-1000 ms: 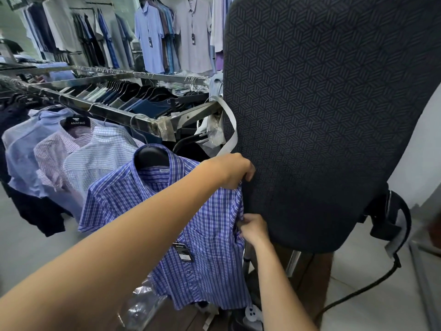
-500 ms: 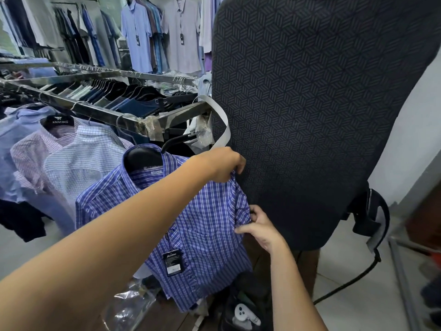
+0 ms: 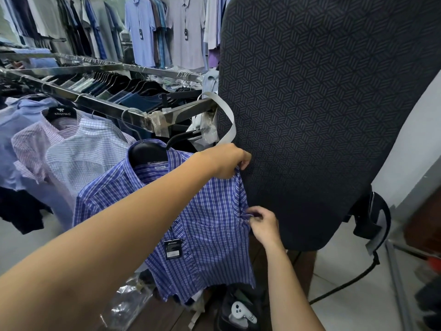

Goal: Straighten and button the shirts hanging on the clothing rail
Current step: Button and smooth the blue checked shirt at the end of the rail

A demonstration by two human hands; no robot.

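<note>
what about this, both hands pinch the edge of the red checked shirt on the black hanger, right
Not quite: the head view shows the shirt is blue checked, not red. The left hand and right hand do pinch its edge, and it hangs on the black hanger.

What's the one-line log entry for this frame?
left hand: pinches blue checked shirt upper edge | right hand: pinches side edge | state: on hanger

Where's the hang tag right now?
Head view, lower centre: the hang tag dangles on the blue checked shirt, below the left forearm, left of the right hand.
</note>
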